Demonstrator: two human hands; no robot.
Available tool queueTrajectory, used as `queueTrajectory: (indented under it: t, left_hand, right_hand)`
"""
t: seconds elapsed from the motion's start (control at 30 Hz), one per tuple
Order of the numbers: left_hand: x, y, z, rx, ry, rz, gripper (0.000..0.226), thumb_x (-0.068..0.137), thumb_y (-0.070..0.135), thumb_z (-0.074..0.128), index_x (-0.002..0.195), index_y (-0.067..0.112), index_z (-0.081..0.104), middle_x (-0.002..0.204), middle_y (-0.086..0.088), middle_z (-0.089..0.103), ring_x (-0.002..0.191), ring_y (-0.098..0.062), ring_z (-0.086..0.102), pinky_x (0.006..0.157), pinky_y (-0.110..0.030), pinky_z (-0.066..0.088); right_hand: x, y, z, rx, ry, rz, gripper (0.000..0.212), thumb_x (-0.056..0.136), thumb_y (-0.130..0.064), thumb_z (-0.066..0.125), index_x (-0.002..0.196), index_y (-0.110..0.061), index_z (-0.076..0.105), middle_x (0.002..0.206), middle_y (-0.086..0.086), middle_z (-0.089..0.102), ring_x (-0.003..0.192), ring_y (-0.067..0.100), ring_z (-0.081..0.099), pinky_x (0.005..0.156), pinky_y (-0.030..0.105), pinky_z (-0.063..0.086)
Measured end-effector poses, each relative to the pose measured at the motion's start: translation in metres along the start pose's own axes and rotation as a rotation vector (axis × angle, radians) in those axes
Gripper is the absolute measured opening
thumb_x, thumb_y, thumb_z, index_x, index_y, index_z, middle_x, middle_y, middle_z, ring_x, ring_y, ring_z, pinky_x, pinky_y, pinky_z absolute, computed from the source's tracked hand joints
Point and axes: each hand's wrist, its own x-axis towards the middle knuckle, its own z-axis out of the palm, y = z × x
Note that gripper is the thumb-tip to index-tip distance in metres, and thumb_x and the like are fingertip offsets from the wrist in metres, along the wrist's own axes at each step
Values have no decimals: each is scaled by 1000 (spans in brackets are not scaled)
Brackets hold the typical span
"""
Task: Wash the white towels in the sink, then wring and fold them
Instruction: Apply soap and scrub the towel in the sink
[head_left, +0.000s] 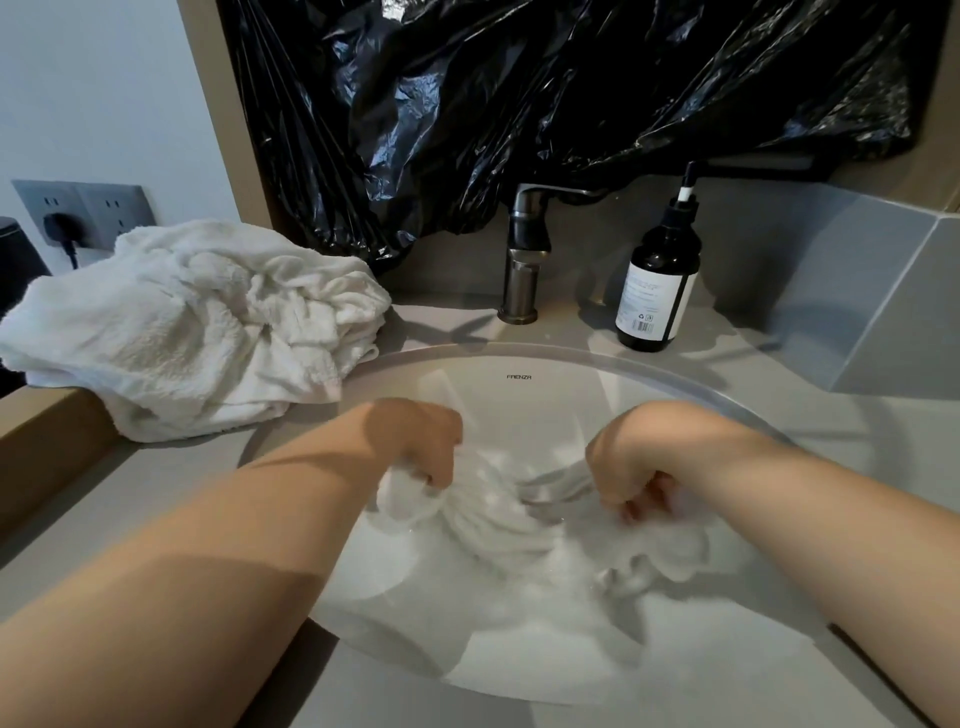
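- Left hand (423, 447), fingers curled tight, grips a bunched end of the wet white terry towel (498, 519) inside the round white ceramic sink basin (519, 364).
- Right hand (631, 480) likewise clenches another gather of the same towel; knuckles up, fingertips tucked into the cloth.
- Towel lies stretched and pleated between the two fists, the rest spread low in the basin under what looks like cloudy water; likely a scrub or rub stroke, the two grips apart so the fabric can be worked against itself.
- Heap of dry-looking crumpled white towels (197, 322) sits on the grey countertop (156, 493) just left of the basin, overhanging its rim; probably the waiting pile, kept within reach.
- Brushed-metal tap (524, 249) stands behind the basin; no stream visible.
- Dark pump bottle with white label (657, 280) stands right of the tap, near at hand for soap.
- Black plastic sheeting (571, 104) covers the wall above.
- Judgement: washing stage; wringing and folding not yet begun.
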Motion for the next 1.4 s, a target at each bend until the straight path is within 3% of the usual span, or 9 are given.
queueTrajectory:
  t: [0.07,0.17,0.27,0.43,0.77,0.9,1.1,1.2,1.4]
  left_hand:
    - [-7,-1,-9,-138,92,79,26,79,17,68,104,16,64,104,-3,67,84,-19,59,71,-30,52]
    - [-12,7,-17,-318,213,201,20,82,13,67,99,21,63,94,4,63,83,-15,58,69,-29,51]
    - [-15,17,-22,-482,332,300,28,79,6,67,97,27,66,86,13,60,83,-9,58,64,-18,48]
    - [-13,16,-26,-449,439,316,40,78,5,69,114,22,67,101,10,61,93,-9,60,77,-22,52]
    - [-5,5,-14,-194,461,222,87,79,8,72,150,31,28,139,5,49,125,-21,50,99,-31,44]
    - [-10,23,-10,-599,424,344,97,72,17,85,149,31,28,128,7,52,115,-12,50,94,-26,45]
    - [2,33,-2,-616,276,276,24,78,30,79,85,37,57,85,17,59,79,-4,58,61,-14,40]
    - [2,20,-8,-678,290,227,19,80,36,76,91,31,62,89,11,63,83,-11,61,66,-22,45]
    - [-4,-8,-8,-770,240,147,21,77,23,77,97,19,71,98,-6,73,91,-25,71,79,-36,59]
  right_hand:
    - [3,9,4,135,-11,-15,37,99,-37,42,96,-13,70,62,4,65,58,21,53,54,25,42]
    - [22,21,13,490,448,-150,33,84,-47,68,103,-21,60,97,-5,64,77,18,61,66,27,51]
    - [29,17,13,957,400,-399,74,72,-34,84,132,-39,41,116,-18,46,100,11,57,75,20,50]
    - [40,2,10,1125,418,-499,20,78,-9,76,87,-25,67,89,4,72,75,19,67,78,35,56]
    - [26,28,-1,1586,533,-496,17,79,-12,69,91,-8,58,81,9,66,74,23,62,66,29,47]
    - [14,22,-4,1405,535,-480,53,61,-32,80,107,-15,61,100,9,71,92,26,70,81,37,56]
    - [7,14,-7,1023,605,-363,27,76,-40,77,90,-22,63,91,-1,70,83,18,67,78,35,55]
    - [17,23,-9,1062,729,-321,36,75,-49,75,99,-25,62,102,-3,68,92,15,65,78,27,50]
    - [29,38,19,813,264,-448,105,70,-57,76,151,-38,13,150,-13,34,133,15,42,109,39,40]
